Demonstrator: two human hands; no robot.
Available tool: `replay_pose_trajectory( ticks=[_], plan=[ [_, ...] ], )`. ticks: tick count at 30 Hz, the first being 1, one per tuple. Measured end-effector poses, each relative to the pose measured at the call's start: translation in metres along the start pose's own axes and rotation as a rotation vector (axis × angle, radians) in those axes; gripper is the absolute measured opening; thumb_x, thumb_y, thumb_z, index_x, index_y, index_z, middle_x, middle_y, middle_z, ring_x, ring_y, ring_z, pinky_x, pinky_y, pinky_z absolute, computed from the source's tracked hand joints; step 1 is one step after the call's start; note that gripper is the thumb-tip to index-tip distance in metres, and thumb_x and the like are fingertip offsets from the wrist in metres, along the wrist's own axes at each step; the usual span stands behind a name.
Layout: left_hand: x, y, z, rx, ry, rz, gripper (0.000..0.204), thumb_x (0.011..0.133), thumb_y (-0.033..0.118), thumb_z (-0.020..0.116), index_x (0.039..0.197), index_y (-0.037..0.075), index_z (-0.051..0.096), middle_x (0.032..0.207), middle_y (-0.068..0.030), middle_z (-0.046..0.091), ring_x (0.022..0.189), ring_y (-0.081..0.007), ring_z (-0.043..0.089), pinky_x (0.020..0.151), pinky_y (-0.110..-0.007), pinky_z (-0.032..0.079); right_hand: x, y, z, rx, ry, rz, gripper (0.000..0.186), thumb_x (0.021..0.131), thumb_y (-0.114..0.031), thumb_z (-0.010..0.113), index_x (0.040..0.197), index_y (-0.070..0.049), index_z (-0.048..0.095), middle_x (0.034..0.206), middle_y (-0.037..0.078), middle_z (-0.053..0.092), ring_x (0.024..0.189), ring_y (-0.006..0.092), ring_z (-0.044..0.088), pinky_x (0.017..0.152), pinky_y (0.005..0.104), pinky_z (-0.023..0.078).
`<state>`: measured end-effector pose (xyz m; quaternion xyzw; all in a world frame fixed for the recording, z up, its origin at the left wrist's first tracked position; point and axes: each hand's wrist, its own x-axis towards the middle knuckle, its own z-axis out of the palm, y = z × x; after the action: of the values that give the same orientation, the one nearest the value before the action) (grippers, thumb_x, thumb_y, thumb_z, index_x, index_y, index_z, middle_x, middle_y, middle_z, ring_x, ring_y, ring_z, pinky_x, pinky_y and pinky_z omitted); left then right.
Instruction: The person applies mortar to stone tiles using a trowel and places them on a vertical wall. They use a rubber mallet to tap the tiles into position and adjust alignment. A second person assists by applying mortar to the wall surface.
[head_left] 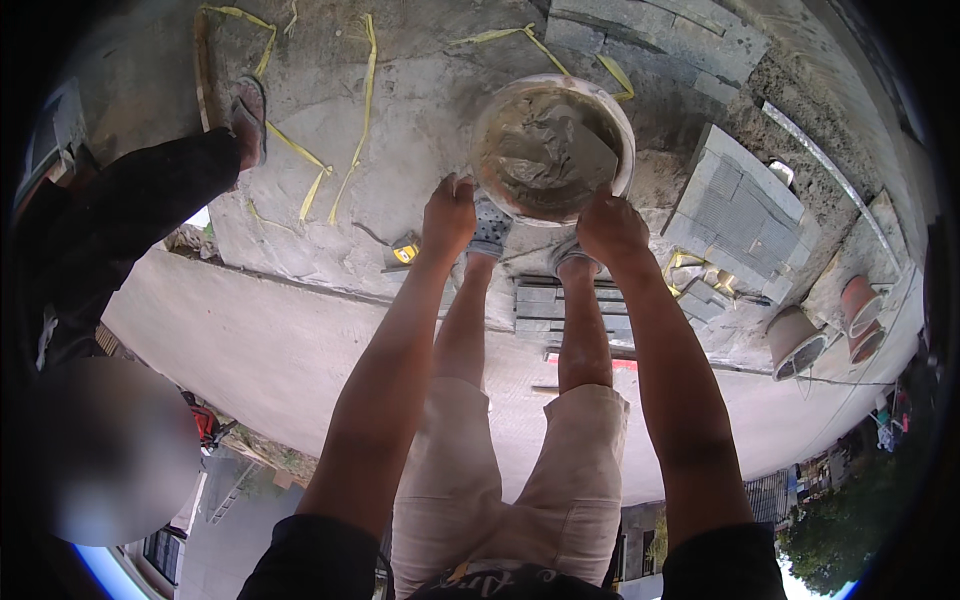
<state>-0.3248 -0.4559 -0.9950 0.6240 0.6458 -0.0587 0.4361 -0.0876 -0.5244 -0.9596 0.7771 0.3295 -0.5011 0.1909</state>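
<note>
Grey mix (545, 140) sits in the bucket (627, 145), apparently blended but not yet emptied — your left hand (448, 218) and right hand (611, 230) clench its rim.

Person's got both hands down at a round pale basin (489, 120) full of wet grey mix (540, 140). The left hand (449, 222) is curled by the lower left side and the right hand (612, 232) is at the lower right rim, kinda hard to tell how firm either grip is. There's a yellow tape measure (404, 253) left of the feet, grey strips (540, 302) by the legs, plus somebody in dark trousers (150, 190) over on the left.
</note>
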Motion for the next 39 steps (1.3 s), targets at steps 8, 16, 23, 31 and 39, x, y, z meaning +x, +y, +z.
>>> replay_pose_trajectory(
  ticks=[8,16,23,31,39],
  plan=[
    [0.031,0.0,0.018,0.309,-0.272,0.314,0.028,0.099,0.014,0.044,0.1,-0.004,0.066,0.107,-0.032,0.065,0.102,-0.0445,0.065,0.091,-0.05,0.051,0.017,-0.025,0.001,-0.186,0.009,-0.135,0.026,0.096,-0.02,0.052,0.103,-0.002,0.07,0.109,0.022,0.071,0.105,0.0385,0.071,0.087,0.0475,0.059],
    [0.044,0.006,0.003,0.174,-0.433,0.274,0.027,0.098,0.017,0.048,0.097,-0.005,0.065,0.099,-0.0256,0.068,0.089,-0.0395,0.065,0.081,-0.045,0.048,0.086,0.02,0.117,-0.229,0.301,-0.571,0.025,0.095,-0.022,0.054,0.093,-0.002,0.069,0.099,0.025,0.071,0.093,0.0445,0.071,0.084,0.0536,0.057],
    [0.048,-0.019,0.006,-0.11,-0.478,-0.049,0.036,0.098,0.029,0.056,0.105,-0.005,0.067,0.096,-0.0145,0.069,0.088,-0.0217,0.061,0.08,-0.034,0.045,0.045,0.008,0.085,0.501,0.195,-0.381,0.029,0.095,-0.027,0.058,0.106,-0.004,0.071,0.095,0.026,0.071,0.092,0.042,0.071,0.082,0.0465,0.055],
    [-0.003,0.042,-0.043,-0.386,-0.29,-0.217,0.05,0.099,0.038,0.06,0.126,-0.004,0.063,0.119,-0.017,0.068,0.116,-0.0241,0.064,0.103,-0.033,0.043,0.026,0.052,0.075,0.89,0.02,-0.42,0.027,0.096,-0.025,0.065,0.104,0.0,0.07,0.074,0.012,0.066,0.065,0.0202,0.062,0.063,0.0341,0.049],
    [-0.126,0.274,-0.106,-0.641,-0.928,0.06,0.039,0.084,0.035,0.073,0.095,-0.001,0.065,0.111,-0.0171,0.068,0.108,-0.0258,0.065,0.101,-0.043,0.045,-0.068,0.154,0.012,1.204,-0.195,-0.285,0.032,0.099,-0.017,0.064,0.121,0.006,0.063,0.073,0.001,0.06,0.059,0.0064,0.051,0.052,0.0242,0.041]
  ],
)
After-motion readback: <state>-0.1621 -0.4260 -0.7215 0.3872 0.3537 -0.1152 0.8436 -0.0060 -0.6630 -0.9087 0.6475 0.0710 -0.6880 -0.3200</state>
